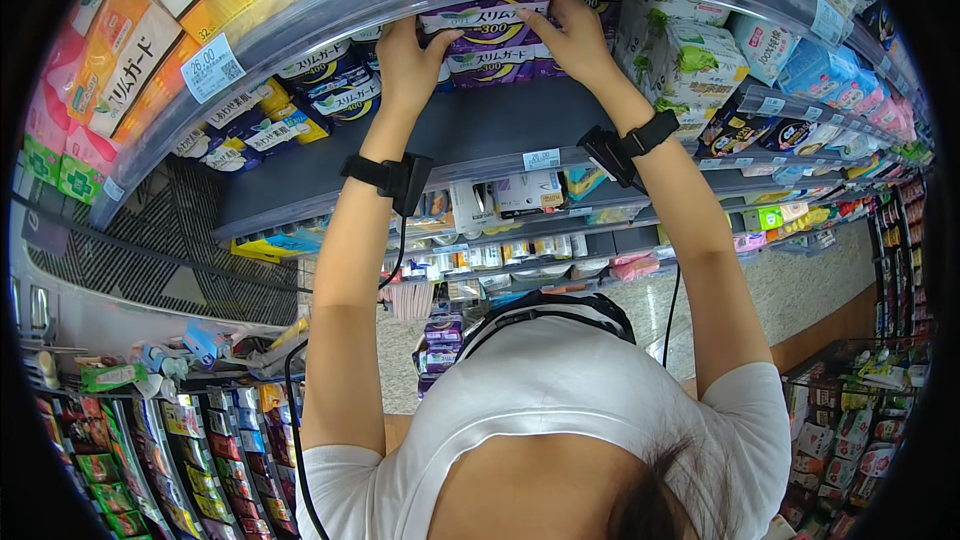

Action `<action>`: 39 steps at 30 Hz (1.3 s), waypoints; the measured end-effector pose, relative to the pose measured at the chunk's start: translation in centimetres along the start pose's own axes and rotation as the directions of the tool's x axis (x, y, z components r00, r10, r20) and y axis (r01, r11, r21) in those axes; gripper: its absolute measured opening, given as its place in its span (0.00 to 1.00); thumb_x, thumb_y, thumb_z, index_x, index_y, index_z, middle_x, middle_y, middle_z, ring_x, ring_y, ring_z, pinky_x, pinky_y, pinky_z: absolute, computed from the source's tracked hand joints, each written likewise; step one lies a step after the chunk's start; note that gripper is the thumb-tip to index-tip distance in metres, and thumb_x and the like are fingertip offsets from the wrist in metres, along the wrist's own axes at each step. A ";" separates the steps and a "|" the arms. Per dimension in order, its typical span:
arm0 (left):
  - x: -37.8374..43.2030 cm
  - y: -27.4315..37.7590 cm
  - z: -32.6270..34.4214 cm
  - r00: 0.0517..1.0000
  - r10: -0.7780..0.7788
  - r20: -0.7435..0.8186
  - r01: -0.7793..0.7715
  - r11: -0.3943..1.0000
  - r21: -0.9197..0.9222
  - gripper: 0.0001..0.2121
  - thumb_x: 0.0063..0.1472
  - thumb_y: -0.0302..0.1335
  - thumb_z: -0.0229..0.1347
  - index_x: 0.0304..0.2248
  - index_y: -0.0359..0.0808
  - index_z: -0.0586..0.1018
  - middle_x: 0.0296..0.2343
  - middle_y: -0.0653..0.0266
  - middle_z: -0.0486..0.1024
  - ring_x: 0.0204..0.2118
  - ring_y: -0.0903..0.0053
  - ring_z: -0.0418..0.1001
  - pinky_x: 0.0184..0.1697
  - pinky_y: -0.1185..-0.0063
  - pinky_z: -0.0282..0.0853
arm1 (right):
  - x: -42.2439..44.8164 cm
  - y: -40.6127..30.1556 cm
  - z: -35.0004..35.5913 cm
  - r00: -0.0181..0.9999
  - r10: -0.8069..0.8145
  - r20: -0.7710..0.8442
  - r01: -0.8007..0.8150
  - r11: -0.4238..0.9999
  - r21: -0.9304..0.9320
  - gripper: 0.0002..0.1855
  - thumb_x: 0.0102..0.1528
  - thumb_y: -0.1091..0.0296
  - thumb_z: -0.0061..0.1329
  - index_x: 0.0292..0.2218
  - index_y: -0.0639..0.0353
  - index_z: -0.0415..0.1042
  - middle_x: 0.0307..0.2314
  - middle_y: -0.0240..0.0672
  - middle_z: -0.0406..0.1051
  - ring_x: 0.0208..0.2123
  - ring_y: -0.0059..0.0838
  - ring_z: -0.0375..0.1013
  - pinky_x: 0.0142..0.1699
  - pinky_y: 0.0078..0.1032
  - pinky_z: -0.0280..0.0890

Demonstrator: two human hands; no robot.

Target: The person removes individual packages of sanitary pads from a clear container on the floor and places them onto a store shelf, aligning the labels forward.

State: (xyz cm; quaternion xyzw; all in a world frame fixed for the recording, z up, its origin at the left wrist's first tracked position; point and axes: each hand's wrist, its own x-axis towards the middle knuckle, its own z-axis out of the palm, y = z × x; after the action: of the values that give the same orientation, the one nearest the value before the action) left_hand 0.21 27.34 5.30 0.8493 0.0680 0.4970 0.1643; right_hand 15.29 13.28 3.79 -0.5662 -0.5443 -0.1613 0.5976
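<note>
A purple pack of Laurier sanitary pads [484, 21] lies at the back of a dark grey shelf [465, 124], on top of similar purple packs [491, 69]. My left hand [411, 60] grips its left end, thumb on the front face. On the other end, my right hand [576, 41] holds it with the thumb over the front. The fingers of both hands are partly hidden behind the pack and the shelf above. Dark blue packs [341, 94] stand to the left of my left hand.
An upper shelf edge [360, 4] curves just above my hands. White and green boxes [694, 64] stand right of my right arm. Lower shelves hold small goods [525, 195]. More purple packs [441, 337] are near the floor. Black wrist devices trail cables [296, 405].
</note>
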 end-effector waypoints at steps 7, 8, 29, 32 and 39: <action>0.5 0.0 0.7 0.993 -0.110 -0.035 0.113 0.990 0.090 0.24 0.40 0.32 0.63 0.36 0.30 0.69 0.26 0.56 0.66 0.21 0.70 0.64 0.27 0.76 0.65 | 0.8 -0.7 0.5 0.980 -0.105 -0.169 0.021 0.898 -0.439 0.16 0.43 0.62 0.54 0.28 0.67 0.69 0.19 0.42 0.69 0.23 0.33 0.69 0.30 0.23 0.62; 0.6 -0.2 0.8 0.993 -0.113 -0.036 0.115 0.989 0.092 0.24 0.40 0.32 0.63 0.36 0.30 0.69 0.26 0.56 0.66 0.21 0.70 0.64 0.27 0.76 0.65 | 1.0 -0.7 0.6 0.980 -0.105 -0.166 0.022 0.899 -0.437 0.16 0.43 0.62 0.54 0.28 0.67 0.69 0.19 0.42 0.69 0.23 0.33 0.69 0.30 0.23 0.62; 0.5 -0.9 4.6 0.993 0.113 -0.039 -0.106 0.984 0.145 0.14 0.45 0.17 0.48 0.35 0.36 0.70 0.26 0.56 0.69 0.27 0.63 0.69 0.29 0.72 0.66 | 1.0 3.3 2.7 0.985 -0.120 -0.123 0.087 0.965 -0.247 0.11 0.42 0.79 0.47 0.31 0.64 0.65 0.19 0.44 0.68 0.20 0.40 0.71 0.24 0.26 0.64; 0.7 -1.4 3.8 0.989 0.146 0.007 -0.145 0.978 0.150 0.12 0.44 0.17 0.48 0.33 0.35 0.72 0.23 0.58 0.71 0.24 0.67 0.70 0.28 0.75 0.67 | 1.3 1.5 1.9 0.998 0.063 0.005 -0.061 0.983 -0.176 0.09 0.49 0.71 0.43 0.27 0.68 0.70 0.16 0.38 0.72 0.17 0.23 0.72 0.23 0.18 0.65; 1.9 0.4 3.8 0.996 -0.021 0.086 0.028 0.996 -0.085 0.15 0.47 0.21 0.47 0.38 0.36 0.71 0.25 0.59 0.73 0.24 0.73 0.73 0.29 0.80 0.68 | 0.9 0.6 2.0 0.965 0.222 0.139 -0.233 0.970 0.073 0.09 0.47 0.77 0.40 0.32 0.71 0.67 0.22 0.42 0.71 0.21 0.26 0.73 0.24 0.19 0.66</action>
State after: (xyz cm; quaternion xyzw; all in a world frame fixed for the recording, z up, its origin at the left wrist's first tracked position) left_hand 4.40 26.69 5.30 0.8608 0.0498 0.4610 0.2098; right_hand 15.17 15.53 3.81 -0.6072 -0.5200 -0.0302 0.6000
